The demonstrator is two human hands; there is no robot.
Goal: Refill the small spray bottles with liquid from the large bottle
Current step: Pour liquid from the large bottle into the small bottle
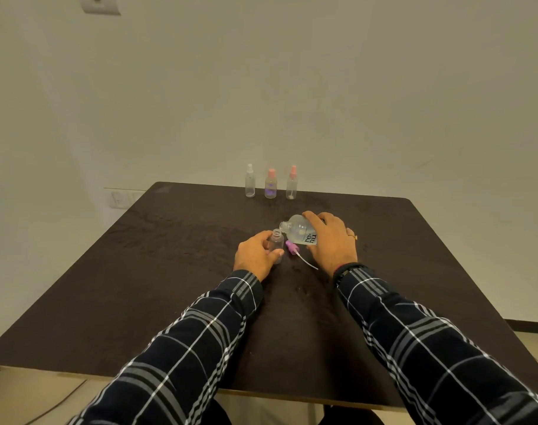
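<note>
Left fingers [274,255] curl round the uncapped small spray bottle [277,240] mid-tabletop [169,271]; right fingers [312,219] wrap the tipped large bottle [297,230], neck right at its mouth. Can't make out any stream, but that opening's tiny, so overtilting probably spills.

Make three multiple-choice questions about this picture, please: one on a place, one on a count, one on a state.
1. Where does the purple spray head lie?
A. On the table, between the hands
B. On the floor
C. By the far edge

2. How many capped bottles stand by the far edge?
A. Two
B. Three
C. Five

3. How is the large bottle held?
A. Upright
B. Tilted, mouth toward the open bottle
C. Flat, untouched

Answers:
1 A: it lies between the left hand and the right hand.
2 B: one white-capped bottle and two pink-capped bottles stand there.
3 B: the right hand tips it toward the open bottle, which the left hand grips.
</note>
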